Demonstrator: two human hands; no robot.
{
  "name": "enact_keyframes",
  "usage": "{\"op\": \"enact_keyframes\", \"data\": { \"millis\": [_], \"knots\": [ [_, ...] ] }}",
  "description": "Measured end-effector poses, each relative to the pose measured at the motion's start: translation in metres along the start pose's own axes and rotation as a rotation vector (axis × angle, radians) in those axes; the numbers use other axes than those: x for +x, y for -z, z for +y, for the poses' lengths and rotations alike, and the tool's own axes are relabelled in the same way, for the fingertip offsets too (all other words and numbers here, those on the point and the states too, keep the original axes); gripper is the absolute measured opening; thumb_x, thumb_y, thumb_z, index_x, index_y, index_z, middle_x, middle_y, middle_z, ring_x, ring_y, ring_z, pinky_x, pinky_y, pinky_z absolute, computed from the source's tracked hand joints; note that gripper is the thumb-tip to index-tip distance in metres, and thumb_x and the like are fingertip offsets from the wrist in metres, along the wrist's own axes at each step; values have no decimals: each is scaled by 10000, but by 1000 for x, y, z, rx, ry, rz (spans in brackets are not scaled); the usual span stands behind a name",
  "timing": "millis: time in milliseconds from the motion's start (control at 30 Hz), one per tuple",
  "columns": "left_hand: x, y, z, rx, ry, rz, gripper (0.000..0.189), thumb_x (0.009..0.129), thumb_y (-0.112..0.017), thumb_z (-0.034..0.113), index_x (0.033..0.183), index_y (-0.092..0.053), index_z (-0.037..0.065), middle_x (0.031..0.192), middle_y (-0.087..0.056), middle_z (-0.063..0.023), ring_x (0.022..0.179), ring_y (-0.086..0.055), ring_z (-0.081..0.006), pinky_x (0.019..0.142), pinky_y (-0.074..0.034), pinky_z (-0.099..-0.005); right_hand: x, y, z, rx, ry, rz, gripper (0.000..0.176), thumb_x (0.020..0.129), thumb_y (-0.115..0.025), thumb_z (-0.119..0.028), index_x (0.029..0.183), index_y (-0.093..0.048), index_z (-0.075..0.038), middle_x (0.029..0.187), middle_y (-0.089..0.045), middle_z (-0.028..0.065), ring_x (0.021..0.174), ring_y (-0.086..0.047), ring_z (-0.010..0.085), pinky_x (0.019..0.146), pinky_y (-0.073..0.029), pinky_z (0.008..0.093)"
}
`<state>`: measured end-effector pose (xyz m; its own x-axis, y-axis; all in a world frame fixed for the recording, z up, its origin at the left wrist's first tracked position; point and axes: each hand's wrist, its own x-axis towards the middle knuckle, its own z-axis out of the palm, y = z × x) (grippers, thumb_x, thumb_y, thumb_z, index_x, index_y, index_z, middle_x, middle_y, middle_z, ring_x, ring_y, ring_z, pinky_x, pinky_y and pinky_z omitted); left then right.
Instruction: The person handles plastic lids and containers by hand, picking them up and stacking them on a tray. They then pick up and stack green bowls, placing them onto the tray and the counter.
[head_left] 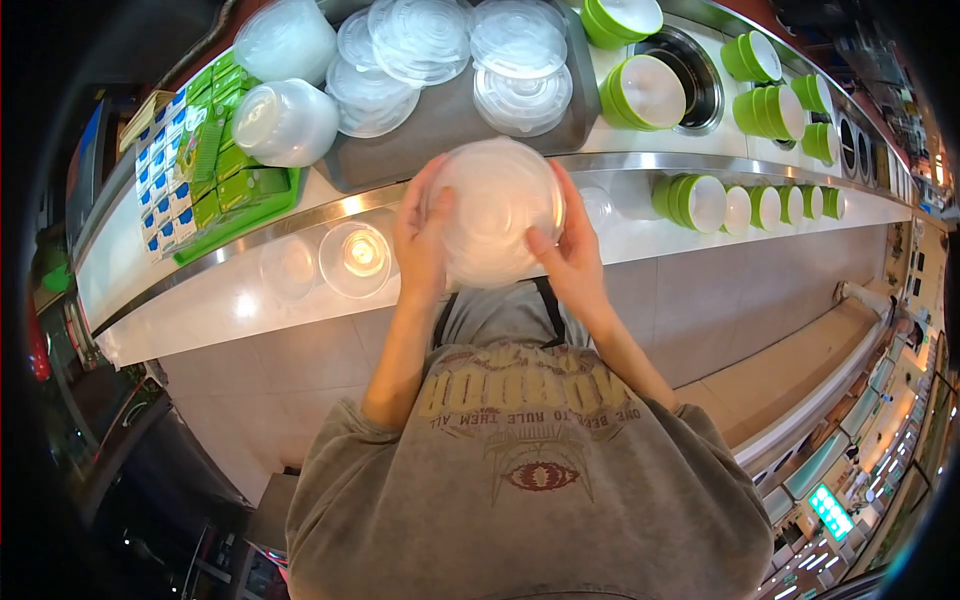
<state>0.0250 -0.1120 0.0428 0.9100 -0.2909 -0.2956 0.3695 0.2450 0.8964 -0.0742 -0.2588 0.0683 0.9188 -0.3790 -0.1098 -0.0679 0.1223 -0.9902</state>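
Observation:
A round translucent plastic piece [500, 212], slightly blurred, is held up between my two hands over the counter's front edge. My left hand [422, 235] grips its left rim, with the thumb on the face turned to me. On the opposite rim, my right hand [573, 245] has its thumb on the near face and its fingers behind. Just beyond, stacks of clear round lids [522, 100] lie on a grey tray [440, 135]. Near my left hand a single clear lid [356, 260] rests on the white counter ledge.
Stacked translucent bowls [287, 123] stand at the back left, beside green and white boxes [215, 160] on a green tray [240, 222]. Green cups with white insides [643, 92] stand on the right, around a round metal well [695, 80]. Another person [905, 330] is far right.

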Motion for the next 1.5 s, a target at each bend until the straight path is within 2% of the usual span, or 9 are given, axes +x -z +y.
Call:
{"op": "enact_keyframes", "data": {
  "millis": [100,300,467,633,733,833,1000,1333,1500],
  "knots": [
    [0,4,-5,-117,-2,8,455,987,-584,128,1409,-508,-23,1417,-550,-137,1288,-528,-209,1090,-416,-351,-5,-15,-26,-113,-103,-46,903,876,-748,-125,1589,-198,-50,1475,-489,196,1274,-569,268,829,-588,345],
    [-1,19,-14,-214,42,55,505,1029,-484,206,1489,-410,12,1461,-501,-120,1323,-501,-256,1108,-410,-401,-11,-28,-28,-237,46,-76,871,903,-711,-159,1589,-184,-53,1470,-481,258,1196,-635,309,763,-601,326],
    [-3,25,-14,-271,95,65,525,1046,-447,241,1518,-363,27,1503,-463,-126,1371,-455,-277,1149,-365,-423,-15,-22,-23,-142,-61,-85,781,955,-627,-123,1593,-181,-56,1451,-512,225,996,-679,227,698,-540,256],
    [0,23,-9,-406,110,-5,548,1062,-398,276,1539,-318,20,1533,-431,-151,1407,-418,-290,1177,-326,-430,-16,-13,-20,-198,-59,-74,704,971,-585,-82,1575,-223,-56,1453,-512,182,852,-637,127,625,-467,206],
    [-2,11,0,-399,48,17,531,1071,-396,335,1501,-388,24,1454,-506,-122,1337,-492,-269,1135,-393,-421,-15,-13,-9,-117,-9,39,662,967,-579,-51,1550,-264,-54,1443,-514,153,892,-623,110,615,-478,206],
    [-5,-10,20,-368,115,146,507,1069,-400,327,1473,-420,23,1439,-523,-121,1319,-513,-262,1129,-402,-418,-10,-17,-5,-3,8,120,624,963,-584,-25,1519,-302,-52,1412,-526,128,951,-614,121,623,-505,210],
    [-2,19,-10,-379,46,102,450,1065,-415,281,1415,-459,1,1389,-566,-141,1282,-550,-249,1116,-421,-404,-9,-13,11,49,-2,141,501,969,-609,-30,1417,-384,-38,1334,-555,146,1002,-625,152,625,-530,211],
    [-6,11,-5,-46,-98,169,398,1064,-448,181,1387,-481,-50,1407,-560,-167,1305,-521,-231,1122,-401,-367,-14,-15,8,-45,-76,123,381,980,-624,-55,1315,-445,-20,1233,-605,157,933,-632,130,586,-499,202],
    [-6,11,-6,-128,-109,156,389,1057,-463,175,1368,-517,-53,1394,-572,-156,1288,-531,-229,1123,-391,-361,-14,-16,14,-27,-89,173,368,994,-603,-63,1325,-448,-21,1185,-626,149,856,-602,89,560,-456,200]
  ]
}}
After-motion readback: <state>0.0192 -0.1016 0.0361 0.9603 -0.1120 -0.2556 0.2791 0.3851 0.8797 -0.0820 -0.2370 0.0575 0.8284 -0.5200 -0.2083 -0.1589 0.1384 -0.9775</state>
